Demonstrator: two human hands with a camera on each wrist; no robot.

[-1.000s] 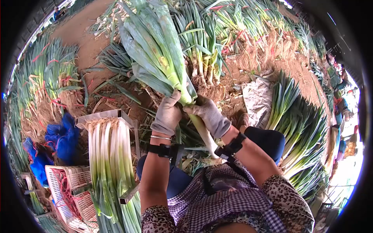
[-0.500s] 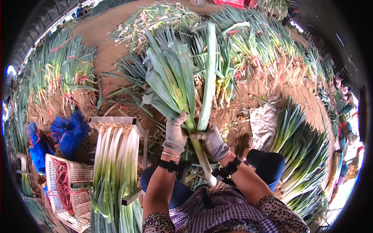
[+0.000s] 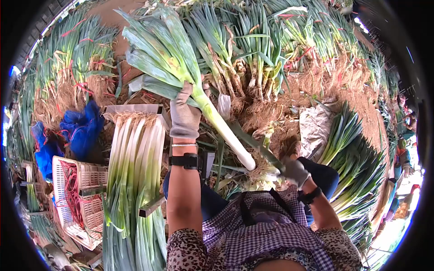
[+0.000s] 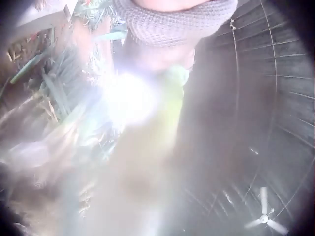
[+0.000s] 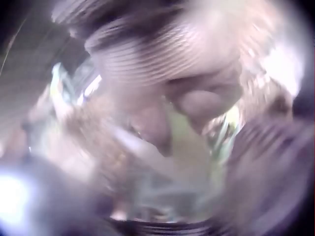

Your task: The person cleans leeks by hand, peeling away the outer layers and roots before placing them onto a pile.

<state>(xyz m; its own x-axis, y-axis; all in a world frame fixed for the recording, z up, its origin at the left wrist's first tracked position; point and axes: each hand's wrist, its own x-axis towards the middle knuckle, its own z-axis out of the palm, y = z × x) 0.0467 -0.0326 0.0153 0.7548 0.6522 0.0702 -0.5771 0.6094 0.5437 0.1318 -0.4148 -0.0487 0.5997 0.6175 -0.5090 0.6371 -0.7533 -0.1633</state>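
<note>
My gloved left hand [image 3: 185, 116] grips a large leek [image 3: 224, 126] just below its fanned green leaves. The leek slants from upper left down to its pale root end above the lap. To its right, my gloved right hand [image 3: 295, 173] holds one end of a long green leek leaf [image 3: 257, 147], separate from the stalk. In the right wrist view, blurred gloved fingers pinch a pale green part of that leaf [image 5: 187, 142]. A light green stretch of the leek [image 4: 171, 110] shows beyond the glove cuff in the hazy left wrist view.
Trimmed leeks [image 3: 135, 153] lie in a metal frame [image 3: 151, 109] at left, beside a plastic basket [image 3: 79, 198] with red ties. Blue netting [image 3: 81, 126] sits behind it. Untrimmed leek bundles [image 3: 257, 49] stand ahead; more leeks [image 3: 357, 153] lie at right near a pale sack [image 3: 315, 124].
Both hands were together at the leek's stalk. The right hand has pulled a leaf down and away to the right, while the left has moved forward and left with the leek.
</note>
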